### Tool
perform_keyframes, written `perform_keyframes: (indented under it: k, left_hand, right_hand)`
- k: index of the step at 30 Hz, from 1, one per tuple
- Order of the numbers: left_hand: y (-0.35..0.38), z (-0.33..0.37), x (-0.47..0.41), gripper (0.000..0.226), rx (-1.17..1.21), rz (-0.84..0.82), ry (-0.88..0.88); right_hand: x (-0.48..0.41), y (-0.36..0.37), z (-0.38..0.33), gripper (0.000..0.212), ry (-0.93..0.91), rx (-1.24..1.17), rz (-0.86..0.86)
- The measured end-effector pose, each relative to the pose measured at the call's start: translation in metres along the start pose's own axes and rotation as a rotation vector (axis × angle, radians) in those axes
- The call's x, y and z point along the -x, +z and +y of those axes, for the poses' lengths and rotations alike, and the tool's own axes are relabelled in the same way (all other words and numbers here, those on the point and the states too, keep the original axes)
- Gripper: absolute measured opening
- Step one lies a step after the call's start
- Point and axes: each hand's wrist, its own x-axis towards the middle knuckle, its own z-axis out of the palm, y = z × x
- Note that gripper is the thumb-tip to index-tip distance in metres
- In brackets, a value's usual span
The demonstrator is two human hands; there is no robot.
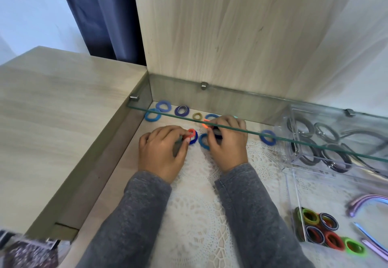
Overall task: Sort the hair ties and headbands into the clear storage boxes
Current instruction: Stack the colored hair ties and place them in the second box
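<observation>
Your left hand (161,152) pinches a red tie (191,132) between thumb and fingertips, right over a navy tie (194,140) that lies on the surface. Your right hand (227,145) is curled as well, with an orange tie (206,124) nipped at its fingertips. A blue tie (203,141) lies just beside its thumb. Both sleeves (136,215) are grey.

You work in a recess of pale wood. A white lace doily (199,204) covers the middle of its floor, and your hands rest at its far edge. A glass shelf (315,145) crosses the recess above your fingers, held on metal pegs (203,85), so your right fingertips show partly through its edge. Loose ties lie along the back of the floor: a pale tie (153,115), a purple tie (182,110) and an olive tie (197,116) among them.

A wooden panel (231,26) closes the recess behind. To the left stands a higher desktop (52,110) of the same wood, and beyond it a dark blue curtain (105,16) hangs against a white wall (27,11).

To the right, the far box (283,125) sits under the glass and holds grey rings (304,127). The near box (292,188) has green and red ties (315,225) in its corner. A lilac headband (367,201) lies beside them; whether inside the box, you cannot tell.
</observation>
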Motion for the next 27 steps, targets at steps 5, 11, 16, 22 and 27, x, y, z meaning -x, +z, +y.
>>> perform_keyframes:
  k: [5, 11, 16, 22, 27]
  left_hand:
    - [-0.017, 0.006, 0.028, 0.018, -0.069, -0.096, 0.068]
    - [-0.026, 0.009, 0.039, 0.018, -0.057, -0.166, 0.080]
    - [-0.028, 0.011, 0.041, 0.019, -0.051, -0.224, 0.051]
    - [-0.026, 0.009, 0.039, 0.026, 0.034, -0.136, -0.060]
    - [-0.024, 0.005, 0.039, 0.033, 0.023, -0.098, -0.130]
  right_hand:
    - [0.018, -0.012, -0.002, 0.008, 0.004, -0.001, -0.019]
    - [0.038, -0.022, -0.006, 0.021, -0.013, -0.053, -0.082]
    - [0.050, -0.028, -0.013, 0.023, -0.041, -0.035, -0.170]
    - [0.055, -0.032, -0.019, 0.020, -0.131, -0.011, -0.251]
    - [0.057, -0.031, -0.025, 0.018, -0.210, 0.045, -0.289]
